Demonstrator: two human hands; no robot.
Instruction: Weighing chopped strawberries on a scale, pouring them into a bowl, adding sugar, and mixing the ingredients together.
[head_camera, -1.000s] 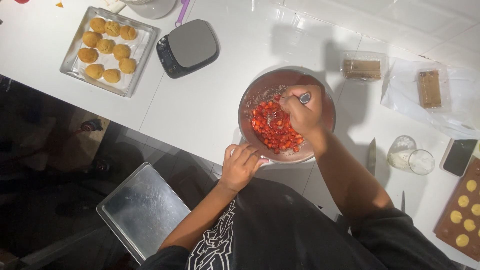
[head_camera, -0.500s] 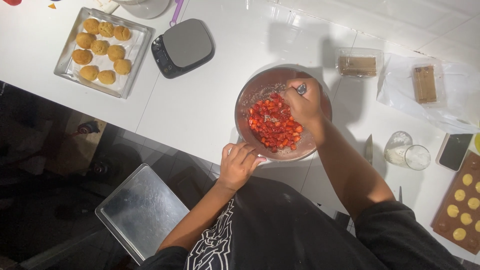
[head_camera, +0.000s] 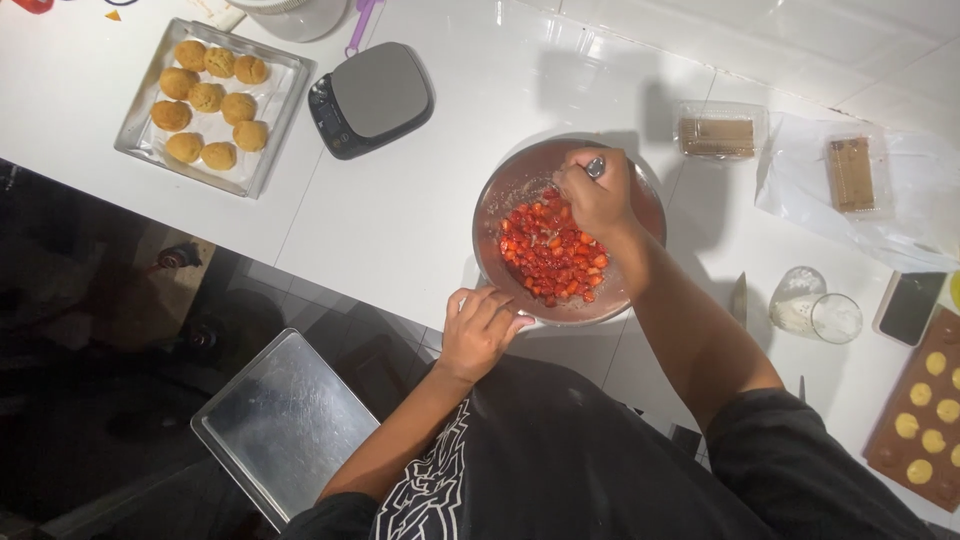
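Observation:
A round metal bowl (head_camera: 508, 196) stands on the white counter and holds chopped red strawberries (head_camera: 551, 254). My right hand (head_camera: 594, 193) is inside the bowl, closed around the metal handle of a spoon (head_camera: 595, 166) whose end shows above my fingers. The spoon's head is hidden among the fruit. My left hand (head_camera: 482, 331) rests on the bowl's near rim at the counter's edge, fingers curled against it.
A tray of golden round pastries (head_camera: 208, 98) and a black kitchen scale (head_camera: 370, 98) sit at the left. Two wrapped brown bars (head_camera: 716, 135), a tipped glass jar (head_camera: 812, 306), a phone (head_camera: 909, 306) and a brown mould with yellow filling (head_camera: 922, 420) lie right. An empty metal tray (head_camera: 285, 425) sits below the counter.
My right hand has moved the spoon a little to the left across the far side of the bowl. The left hand stays on the rim.

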